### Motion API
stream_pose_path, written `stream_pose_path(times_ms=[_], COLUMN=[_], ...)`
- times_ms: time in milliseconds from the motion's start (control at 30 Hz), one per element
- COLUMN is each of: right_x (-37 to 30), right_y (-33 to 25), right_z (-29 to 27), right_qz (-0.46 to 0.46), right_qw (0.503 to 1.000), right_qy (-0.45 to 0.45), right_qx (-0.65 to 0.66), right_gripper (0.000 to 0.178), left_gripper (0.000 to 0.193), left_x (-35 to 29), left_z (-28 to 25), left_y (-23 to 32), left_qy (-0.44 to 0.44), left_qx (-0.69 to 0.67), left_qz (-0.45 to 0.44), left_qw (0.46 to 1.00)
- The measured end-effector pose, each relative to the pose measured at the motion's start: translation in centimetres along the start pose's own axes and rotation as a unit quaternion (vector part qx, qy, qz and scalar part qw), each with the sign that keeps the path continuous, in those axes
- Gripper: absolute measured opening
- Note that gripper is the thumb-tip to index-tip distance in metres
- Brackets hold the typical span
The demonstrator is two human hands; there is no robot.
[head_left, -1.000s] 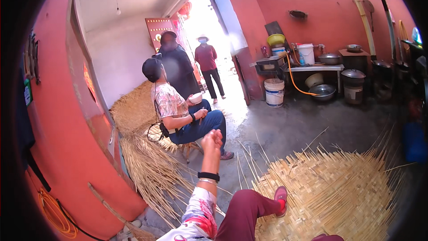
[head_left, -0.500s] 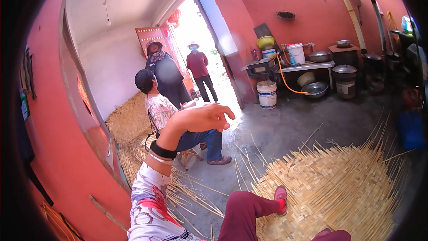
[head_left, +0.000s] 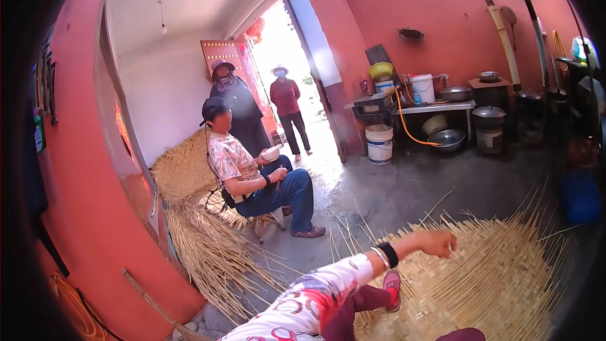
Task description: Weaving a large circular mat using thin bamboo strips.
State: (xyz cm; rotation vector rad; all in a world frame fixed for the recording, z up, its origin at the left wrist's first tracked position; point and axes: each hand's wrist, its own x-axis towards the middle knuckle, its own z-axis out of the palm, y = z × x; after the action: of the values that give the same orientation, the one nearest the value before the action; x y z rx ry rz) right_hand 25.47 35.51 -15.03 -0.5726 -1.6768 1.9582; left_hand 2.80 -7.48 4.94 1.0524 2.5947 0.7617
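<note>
My left hand (head_left: 437, 244) reaches out to the right at the end of a patterned sleeve, above a large woven mat (head_left: 467, 278) of pale split strips. Its fingers are curled in; whether anything is between them is hidden. A dark band and a light bracelet circle the wrist. Beneath the arm, my foot in a reddish shoe (head_left: 392, 290) rests on the mat. Loose strip ends stick out along the mat's far and right edges. My right hand is out of view.
A seated person (head_left: 233, 164) on a low stool holds a white bowl (head_left: 271, 154). Two people stand near the bright doorway. More woven matting (head_left: 196, 233) lies at the left. A white bucket (head_left: 379, 144) and metal basin (head_left: 447, 140) are by the bench.
My left hand has swung right and down, from before the seated person to above the mat. Its fingers are more curled. The seated person and the bowl now show.
</note>
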Motion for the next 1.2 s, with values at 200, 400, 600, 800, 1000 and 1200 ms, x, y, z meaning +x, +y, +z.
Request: stream_pose_path(times_ms=[200,400,600,800,1000,1200], right_x=[2.7,8.6,14.1,15.6,25.9,27.2], right_y=[-1.0,-1.3,7.0,14.9,7.6,12.7], right_z=[6.5,7.9,-2.2,-13.8,-4.2,15.8], right_qz=[-0.021,-0.111,-0.046,-0.023,-0.024,-0.199], right_qw=[0.971,0.993,0.978,0.944,0.968,0.926], right_qy=[-0.216,-0.023,0.163,0.321,0.247,-0.22], right_qx=[-0.099,0.007,0.121,0.069,0.029,-0.232], right_gripper=[0.048,0.04,0.021,0.015,0.013,0.028], left_gripper=[0.036,0.048,0.037,0.026,0.016,0.02], left_x=[11.7,21.4,19.1,18.4,19.3,14.7], left_z=[18.4,30.5,44.3,46.3,45.1,42.5], left_y=[1.2,-5.9,-17.2,-16.6,-16.9,-16.6], left_qy=[-0.066,-0.121,-0.002,-0.103,-0.115,0.303], left_qx=[-0.193,-0.18,-0.162,-0.096,-0.091,-0.535], left_qz=[0.075,0.039,-0.03,-0.019,0.086,-0.452], left_qw=[0.976,0.975,0.986,0.99,0.985,0.646])
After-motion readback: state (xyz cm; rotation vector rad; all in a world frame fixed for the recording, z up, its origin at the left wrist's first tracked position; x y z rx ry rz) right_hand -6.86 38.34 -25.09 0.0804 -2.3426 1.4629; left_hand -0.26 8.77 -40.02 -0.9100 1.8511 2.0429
